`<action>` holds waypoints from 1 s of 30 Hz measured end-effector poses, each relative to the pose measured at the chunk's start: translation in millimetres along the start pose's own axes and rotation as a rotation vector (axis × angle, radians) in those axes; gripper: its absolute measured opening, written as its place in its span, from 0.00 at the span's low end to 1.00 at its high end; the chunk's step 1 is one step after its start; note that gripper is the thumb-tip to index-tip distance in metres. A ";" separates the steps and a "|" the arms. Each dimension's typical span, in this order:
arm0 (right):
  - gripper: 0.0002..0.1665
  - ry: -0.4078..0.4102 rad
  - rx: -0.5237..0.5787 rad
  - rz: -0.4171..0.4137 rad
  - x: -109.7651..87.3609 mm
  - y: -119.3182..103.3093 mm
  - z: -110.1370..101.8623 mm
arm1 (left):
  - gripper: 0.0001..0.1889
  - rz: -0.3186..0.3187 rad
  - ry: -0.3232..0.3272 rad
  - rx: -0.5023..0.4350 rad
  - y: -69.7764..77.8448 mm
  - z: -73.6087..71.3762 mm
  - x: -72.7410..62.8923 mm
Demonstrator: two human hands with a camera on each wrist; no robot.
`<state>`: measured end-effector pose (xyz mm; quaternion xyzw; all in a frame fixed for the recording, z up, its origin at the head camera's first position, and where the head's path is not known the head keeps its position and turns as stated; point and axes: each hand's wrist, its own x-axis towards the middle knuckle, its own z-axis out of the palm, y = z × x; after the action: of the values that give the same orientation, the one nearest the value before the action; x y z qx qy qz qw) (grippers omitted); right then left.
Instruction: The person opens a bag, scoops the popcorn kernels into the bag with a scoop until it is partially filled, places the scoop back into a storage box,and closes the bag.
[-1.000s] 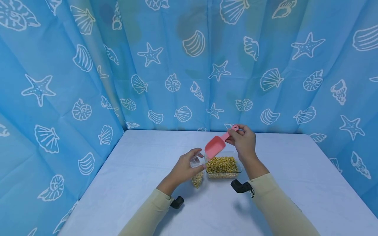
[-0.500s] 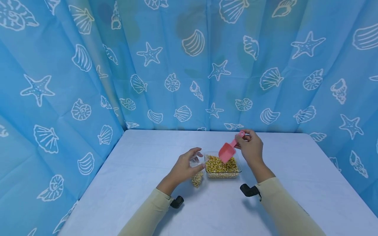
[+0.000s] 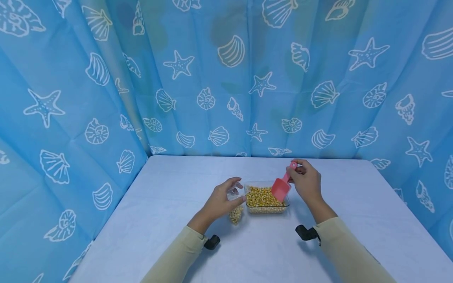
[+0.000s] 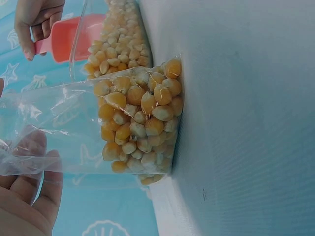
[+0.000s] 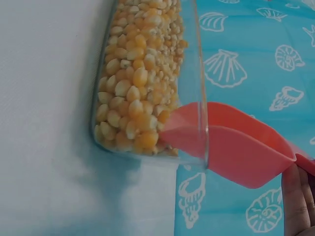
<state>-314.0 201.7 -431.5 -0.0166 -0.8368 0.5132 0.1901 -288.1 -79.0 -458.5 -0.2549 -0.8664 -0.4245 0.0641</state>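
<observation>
Blue curtains (image 3: 198,78) printed with white shells and starfish hang along the far side and round the left and right edges of a bench (image 3: 170,184) covered in white. Roughly midway between the bench's left and right edges, nearer the far edge than the camera's side, sits a clear rectangular container (image 3: 267,206) holding a deep layer of yellow corn kernels (image 3: 260,195). At its right end, the right hand (image 3: 308,181) pinches the handle of a pink scoop (image 3: 281,190) between thumb and fingers. The scoop tilts downward, handle end up, its pink inner face showing in the head view; the right wrist view has its blade reaching past the rim, with the tip down at the corn. Just beside the container, towards the bench's left edge, the left hand (image 3: 219,200) holds a clear plastic bag (image 4: 74,113) near its top, fingers and thumb curved round it and spread well apart. That bag is upright, with more kernels (image 4: 140,118) packed in its bottom, low at the bench surface. Both arms wear pale sleeves (image 3: 350,251), and a black device (image 3: 212,242) shows at the left wrist, another (image 3: 306,232) at the right.
</observation>
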 end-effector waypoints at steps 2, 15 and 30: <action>0.23 -0.005 0.002 0.028 -0.5 2.3 0.4 | 0.32 -0.008 -0.001 0.001 -0.6 0.1 -0.4; 0.24 -0.001 0.223 0.250 -4.3 24.1 7.1 | 0.32 -0.009 -0.007 -0.002 -2.9 0.0 -0.3; 0.25 -0.052 0.317 0.349 -9.9 17.5 29.4 | 0.32 -0.043 -0.010 0.003 -4.2 0.0 -0.3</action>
<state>-317.6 182.8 -461.4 -0.1179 -0.7349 0.6634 0.0770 -289.9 -81.2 -461.5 -0.2381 -0.8728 -0.4230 0.0508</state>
